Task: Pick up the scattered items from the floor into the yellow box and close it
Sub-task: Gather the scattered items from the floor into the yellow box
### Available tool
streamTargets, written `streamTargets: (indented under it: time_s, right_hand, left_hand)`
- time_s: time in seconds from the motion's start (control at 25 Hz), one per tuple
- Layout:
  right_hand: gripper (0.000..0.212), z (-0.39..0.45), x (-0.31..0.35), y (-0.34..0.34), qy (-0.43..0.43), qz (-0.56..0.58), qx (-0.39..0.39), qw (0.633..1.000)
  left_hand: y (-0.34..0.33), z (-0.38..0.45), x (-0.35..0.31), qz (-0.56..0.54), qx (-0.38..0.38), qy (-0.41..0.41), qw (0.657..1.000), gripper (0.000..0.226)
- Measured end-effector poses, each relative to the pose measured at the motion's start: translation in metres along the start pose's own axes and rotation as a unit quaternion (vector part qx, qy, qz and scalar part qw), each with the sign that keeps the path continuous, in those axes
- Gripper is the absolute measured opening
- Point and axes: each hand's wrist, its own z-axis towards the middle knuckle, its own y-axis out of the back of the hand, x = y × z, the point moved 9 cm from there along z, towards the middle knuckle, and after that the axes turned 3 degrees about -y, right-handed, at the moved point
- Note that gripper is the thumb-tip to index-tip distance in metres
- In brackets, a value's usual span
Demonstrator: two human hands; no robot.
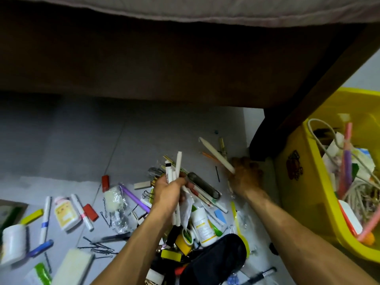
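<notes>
Our left hand [170, 190] clamps its fingers on markers [173, 171] above the littered grey floor [82, 140]; our right hand [245, 177] grips a white candle [216, 154] beside the yellow box [304, 182].

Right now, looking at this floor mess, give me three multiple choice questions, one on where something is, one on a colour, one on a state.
1. Where is the yellow box relative to the pile?
A. To the person's right
B. To the left
C. Under the bed

2. What colour is the long candle in the right hand?
A. Purple
B. White
C. Green

3. What is the state of the left hand?
A. Empty and open
B. Flat on the floor
C. Closed on a bundle of markers

Answers: 1 A, the box stands at the right edge of the view. 2 B, the candle is white. 3 C, the grip wraps several white sticks and markers above the pile.
</notes>
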Motion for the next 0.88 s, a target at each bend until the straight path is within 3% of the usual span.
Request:
streamTargets:
  time_s: [0.12,0.28,0.44,0.52,0.6,0.72,0.88]
  right_hand:
    - [0.046,-0.014,0.022,-0.012,0.017,-0.095,-0.003,0.995]
    - [0.038,-0.040,0.049,-0.029,0.069,-0.074,0.015,0.995]
    - [0.026,-0.064,0.042,-0.029,0.062,0.109,0.081,0.989]
    - [0.013,-0.077,0.033,-0.014,0.039,0.217,0.072,0.973]
    - [0.007,-0.093,0.025,0.007,-0.001,0.359,0.070,0.931]
    - [0.006,-0.128,0.015,0.040,-0.060,0.569,0.115,0.812]
    - [0.017,-0.198,-0.025,0.101,-0.078,0.636,0.147,0.754]
  left_hand:
    - [0.001,0.001,-0.002,0.005,-0.003,-0.004,1.000,0.013]
    - [-0.004,-0.007,-0.001,-0.014,-0.009,0.001,1.000,0.015]
    - [-0.010,-0.017,-0.003,-0.066,-0.002,0.012,0.998,0.014]
    - [-0.014,-0.026,-0.006,-0.083,0.006,0.005,0.997,0.011]
    - [-0.017,-0.038,-0.012,-0.099,0.011,-0.016,0.995,0.007]
    - [-0.028,-0.065,-0.016,-0.104,0.021,-0.024,0.994,0.006]
    - [-0.078,-0.143,-0.021,-0.154,0.137,0.031,0.978,0.013]
